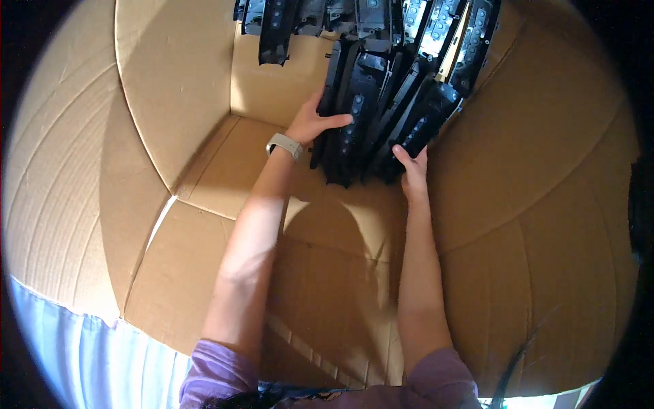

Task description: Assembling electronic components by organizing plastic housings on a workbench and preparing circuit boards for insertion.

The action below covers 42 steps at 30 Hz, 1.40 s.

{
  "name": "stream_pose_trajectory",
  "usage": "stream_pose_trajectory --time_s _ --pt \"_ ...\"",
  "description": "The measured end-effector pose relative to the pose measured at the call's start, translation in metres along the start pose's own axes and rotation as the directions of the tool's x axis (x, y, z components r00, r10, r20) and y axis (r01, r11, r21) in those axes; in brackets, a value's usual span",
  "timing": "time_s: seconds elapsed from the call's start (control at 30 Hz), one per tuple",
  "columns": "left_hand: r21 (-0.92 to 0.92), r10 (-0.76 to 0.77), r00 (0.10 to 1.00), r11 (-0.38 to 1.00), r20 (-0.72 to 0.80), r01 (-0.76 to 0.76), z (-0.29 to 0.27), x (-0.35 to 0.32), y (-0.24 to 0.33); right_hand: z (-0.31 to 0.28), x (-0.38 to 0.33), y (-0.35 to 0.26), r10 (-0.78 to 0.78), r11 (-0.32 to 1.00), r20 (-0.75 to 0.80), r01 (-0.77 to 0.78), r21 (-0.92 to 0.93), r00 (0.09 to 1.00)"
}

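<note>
Both my arms reach down into a large cardboard box point(184, 102). My left hand point(315, 123), with a pale wristband point(285, 145), grips the left side of a bunch of long black plastic parts point(371, 109) standing on end. My right hand point(411, 170) holds the lower right end of the same bunch. The parts are flat, dark and lean together toward the box's far right wall. Their lower ends rest near the box floor point(225, 170).
More black plastic parts point(293, 24) are stacked along the far wall of the box. Cardboard walls rise on the left point(61, 170) and right point(545, 170). A pale blue cloth point(88, 354) shows at the lower left outside the box.
</note>
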<state>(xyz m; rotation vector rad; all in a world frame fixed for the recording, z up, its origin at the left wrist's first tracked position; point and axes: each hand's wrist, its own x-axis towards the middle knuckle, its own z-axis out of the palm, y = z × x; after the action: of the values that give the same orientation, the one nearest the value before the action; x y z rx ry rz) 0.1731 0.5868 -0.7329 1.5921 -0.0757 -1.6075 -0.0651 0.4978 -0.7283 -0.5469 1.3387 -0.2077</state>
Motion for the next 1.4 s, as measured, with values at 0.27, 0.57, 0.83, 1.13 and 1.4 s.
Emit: stream_pose_trajectory --time_s 0.27,0.57,0.83,1.13,1.4 --pt "0.099 -0.060 0.998 0.993 0.019 0.057 0.006 -0.003 0.006 -0.028 0.018 0.023 0.055 0.998 -0.034 -0.055 0.006 0.998" --pt "-0.038 -0.153 0.986 0.987 0.063 0.155 -0.009 -0.003 -0.001 -0.013 0.009 0.028 0.181 0.959 0.020 -0.181 0.219 0.983" --pt "0.288 -0.265 0.933 0.938 0.242 0.192 -0.023 0.015 0.021 -0.029 0.030 0.038 0.209 0.975 0.086 -0.214 0.055 0.974" --pt "0.117 -0.147 0.967 0.985 0.208 0.125 -0.027 -0.001 0.014 -0.018 0.018 0.036 0.196 0.973 0.148 -0.211 0.096 0.970" --pt "0.127 -0.186 0.936 0.980 0.299 0.154 -0.012 -0.054 0.067 -0.004 -0.040 -0.006 0.124 0.970 0.239 -0.168 0.175 0.963"
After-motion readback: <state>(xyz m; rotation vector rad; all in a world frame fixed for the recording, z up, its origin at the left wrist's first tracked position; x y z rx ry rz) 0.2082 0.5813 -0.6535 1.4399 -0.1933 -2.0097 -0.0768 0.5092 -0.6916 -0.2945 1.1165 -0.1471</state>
